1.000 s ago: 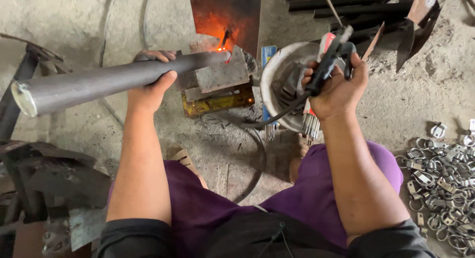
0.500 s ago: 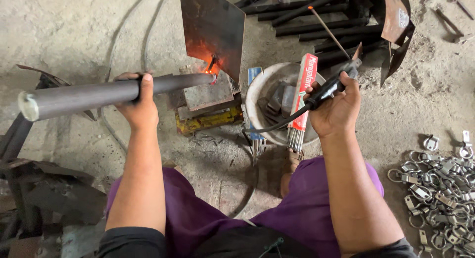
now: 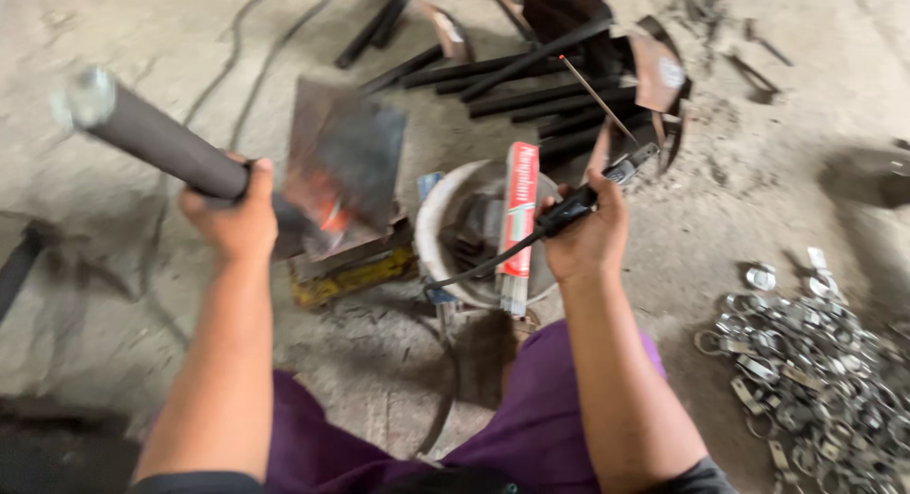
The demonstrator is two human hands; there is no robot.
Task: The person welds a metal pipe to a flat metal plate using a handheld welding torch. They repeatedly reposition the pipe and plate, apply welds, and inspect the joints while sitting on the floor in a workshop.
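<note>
My left hand (image 3: 232, 219) grips a long grey metal pipe (image 3: 156, 138) that runs up to the left; its far end joins a flat metal plate (image 3: 346, 162) with a glowing orange spot near the bottom. My right hand (image 3: 583, 233) holds a black welding electrode holder (image 3: 578, 202) with a thin rod (image 3: 597, 98) pointing up and away. A black cable hangs from the holder toward my lap. The plate stands on a yellow-edged metal block (image 3: 355, 271).
A white bucket (image 3: 431, 233) with a red packet of welding rods (image 3: 518, 219) stands between my hands. Dark metal bars (image 3: 531, 86) lie on the floor beyond. A heap of several small metal rings and clamps (image 3: 815, 347) lies at the right.
The pipe has swung from lying level to slanting up to the left, lifting the plate. The view has shifted, and my right hand with the holder stays near the bucket.
</note>
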